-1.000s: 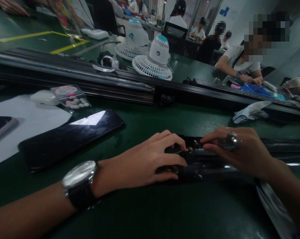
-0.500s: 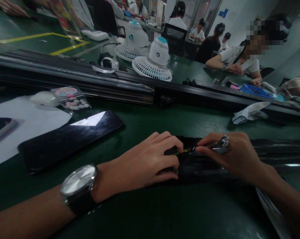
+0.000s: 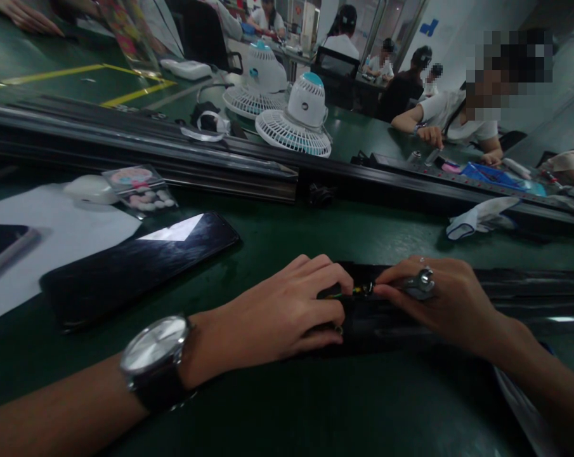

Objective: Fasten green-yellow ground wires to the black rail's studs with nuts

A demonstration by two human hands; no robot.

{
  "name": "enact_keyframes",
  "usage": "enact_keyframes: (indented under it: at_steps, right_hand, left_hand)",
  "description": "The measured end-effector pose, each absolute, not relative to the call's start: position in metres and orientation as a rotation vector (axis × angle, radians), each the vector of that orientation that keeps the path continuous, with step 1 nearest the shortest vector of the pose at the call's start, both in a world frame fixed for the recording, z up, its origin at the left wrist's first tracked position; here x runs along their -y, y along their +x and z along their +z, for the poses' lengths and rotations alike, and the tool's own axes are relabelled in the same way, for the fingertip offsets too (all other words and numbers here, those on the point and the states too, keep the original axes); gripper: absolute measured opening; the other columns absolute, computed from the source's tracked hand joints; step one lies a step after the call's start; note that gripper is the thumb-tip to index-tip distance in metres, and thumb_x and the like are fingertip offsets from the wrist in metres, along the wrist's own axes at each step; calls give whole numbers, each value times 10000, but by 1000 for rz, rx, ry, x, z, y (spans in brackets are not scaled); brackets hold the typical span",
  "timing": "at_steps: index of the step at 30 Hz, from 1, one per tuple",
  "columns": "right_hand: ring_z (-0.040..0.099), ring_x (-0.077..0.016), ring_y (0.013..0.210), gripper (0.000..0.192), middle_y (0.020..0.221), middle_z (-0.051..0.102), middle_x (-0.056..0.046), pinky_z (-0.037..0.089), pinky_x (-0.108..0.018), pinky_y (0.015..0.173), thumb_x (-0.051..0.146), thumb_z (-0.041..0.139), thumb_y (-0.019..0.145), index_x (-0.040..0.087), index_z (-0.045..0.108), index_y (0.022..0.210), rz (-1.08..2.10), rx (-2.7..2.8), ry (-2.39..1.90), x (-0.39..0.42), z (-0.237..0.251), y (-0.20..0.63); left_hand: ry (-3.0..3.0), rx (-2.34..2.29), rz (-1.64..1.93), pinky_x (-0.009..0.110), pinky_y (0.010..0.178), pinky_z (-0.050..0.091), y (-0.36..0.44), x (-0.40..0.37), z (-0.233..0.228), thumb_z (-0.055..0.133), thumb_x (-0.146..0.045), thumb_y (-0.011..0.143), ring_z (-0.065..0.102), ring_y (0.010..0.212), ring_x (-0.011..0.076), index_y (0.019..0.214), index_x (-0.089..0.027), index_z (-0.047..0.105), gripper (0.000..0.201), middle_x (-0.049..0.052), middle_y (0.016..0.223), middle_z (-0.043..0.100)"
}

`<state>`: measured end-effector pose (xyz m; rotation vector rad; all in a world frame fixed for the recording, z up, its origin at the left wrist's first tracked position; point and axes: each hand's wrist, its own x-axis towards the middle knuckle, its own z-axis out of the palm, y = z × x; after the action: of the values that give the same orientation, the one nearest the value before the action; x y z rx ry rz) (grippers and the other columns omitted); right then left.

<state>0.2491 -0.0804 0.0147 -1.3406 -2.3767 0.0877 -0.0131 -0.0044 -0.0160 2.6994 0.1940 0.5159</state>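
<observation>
My right hand (image 3: 453,304) is closed around a small open-end wrench (image 3: 422,281), whose silver jaw sticks up beside the knuckles. Its thumb and forefinger tips meet at a small dark fitting (image 3: 368,288). From that fitting a green-and-yellow wire (image 3: 356,290) runs left under the bent fingers of my left hand (image 3: 300,311). The left fingers curl onto the wire, and the thumb is hidden. Both hands rest over a long black profile (image 3: 382,324) lying across the green table. What the wrench's other end touches is covered by my fingers.
A dark glossy panel (image 3: 139,273) lies to the left, beside white paper (image 3: 77,222) and a clear packet (image 3: 141,187). Long metal profiles (image 3: 172,155) cross behind, with two white fans (image 3: 293,120) beyond. A white glove (image 3: 479,218) lies right. A co-worker (image 3: 458,120) sits across.
The wrench has turned in my right hand, so its jaw now shows more plainly. My left hand has hardly moved. The view has shifted slightly.
</observation>
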Motion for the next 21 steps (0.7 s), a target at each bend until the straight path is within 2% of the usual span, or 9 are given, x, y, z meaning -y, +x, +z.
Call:
enact_keyframes:
  at_steps: [3,6,8,12,16,21]
  right_hand:
    - [713,-174,756,131,876,769,-51,528,-294,695,243,574,1009,207,700,1008,148,2464,-1248,78,19,255]
    - [702,-184,821,160,942,756,-61,515,-327,754,193,571,1009,215,691,1114,227,2620,-1124,77,29,264]
    - [700,-188,836,176,964,756,-62,505,-335,759,182,573,1008,223,687,1136,236,2628,-1119,76,35,268]
    - [707,-167,740,107,871,767,-37,511,-295,688,243,597,1002,214,700,1002,117,2419,-1308,78,36,264]
    - [723,-156,691,145,856,789,-25,534,-271,672,249,591,1000,228,719,935,47,2353,-1389,80,30,256]
    - [726,-160,678,139,832,789,-24,538,-269,653,255,606,991,231,728,929,47,2364,-1384,81,24,251]
  left_hand:
    - [2644,-178,508,399,983,427,-14,3,-15,670,-233,950,544,1160,231,983,-235,709,51,60,1298,591]
    - [2583,-158,482,414,1031,421,-16,1,-13,700,-124,889,524,1219,240,1027,-268,729,201,44,1367,559]
    - [2561,-156,478,414,1046,428,-16,0,-13,716,-128,877,502,1262,248,1080,-290,729,259,41,1406,533]
    - [2601,-180,539,414,1040,436,-14,0,-16,701,-271,936,503,1253,247,1125,-279,702,189,63,1388,541]
    - [2675,-188,535,399,1005,430,-13,1,-17,668,-282,964,524,1211,236,1054,-248,693,100,62,1343,571]
    - [2692,-185,523,387,967,426,-13,3,-16,701,-309,942,540,1169,233,993,-233,696,91,60,1305,586]
